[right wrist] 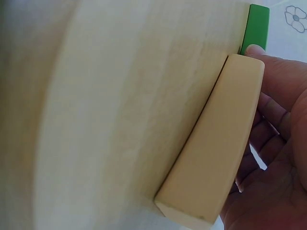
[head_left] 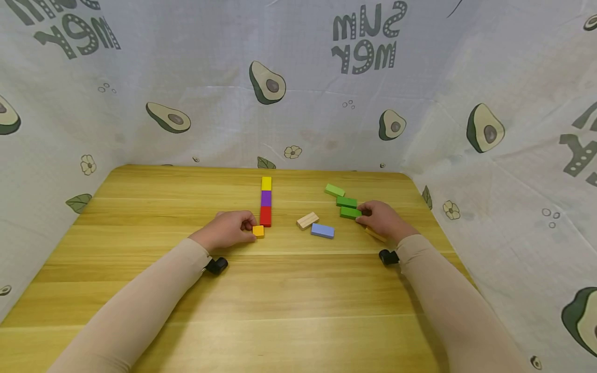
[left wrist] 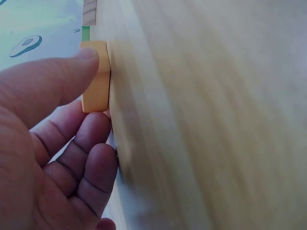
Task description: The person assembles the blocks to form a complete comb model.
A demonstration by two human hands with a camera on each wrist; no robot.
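Observation:
My left hand (head_left: 229,227) pinches an orange block (head_left: 258,231) between thumb and fingers; its thumb (left wrist: 72,72) lies across the block in the left wrist view. Just beyond stands a line of blocks laid end to end: red (head_left: 265,216), purple (head_left: 266,198) and yellow (head_left: 266,183). On the other side, my right hand (head_left: 381,218) grips the right end of a dark green block (head_left: 350,213). A second dark green block (head_left: 346,202) lies right behind that one. Beneath the right hand is a tan block (right wrist: 211,143), partly hidden in the head view.
Between the hands lie a plain wooden block (head_left: 308,221) and a blue block (head_left: 323,231). A light green block (head_left: 335,190) is farther back. The wooden table (head_left: 298,311) meets a printed cloth (head_left: 317,119) at its back and sides.

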